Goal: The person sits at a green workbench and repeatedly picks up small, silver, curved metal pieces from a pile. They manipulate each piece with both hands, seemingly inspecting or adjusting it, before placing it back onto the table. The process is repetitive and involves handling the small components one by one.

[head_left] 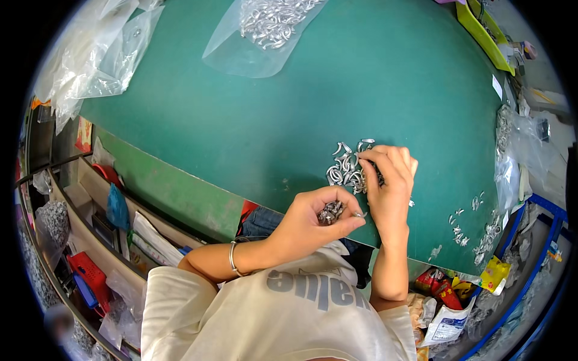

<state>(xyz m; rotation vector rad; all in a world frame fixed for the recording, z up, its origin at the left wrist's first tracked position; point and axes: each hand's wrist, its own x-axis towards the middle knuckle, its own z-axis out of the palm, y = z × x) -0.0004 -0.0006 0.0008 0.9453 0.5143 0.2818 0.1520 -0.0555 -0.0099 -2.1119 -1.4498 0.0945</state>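
Note:
My left hand is curled around a cluster of small curved silver metal pieces in its palm. One more piece pokes out between its thumb and index fingertips. A loose pile of the same metal pieces lies on the green tabletop just beyond. My right hand is over the right side of this pile, its fingers bent down and closed among the pieces. What its fingertips grip is hidden.
A clear plastic bag of similar pieces lies at the far side. Empty-looking plastic bags drape over the far-left edge. Small scattered pieces sit at the right. A yellow-green tray stands far right; a cluttered drawer is at left.

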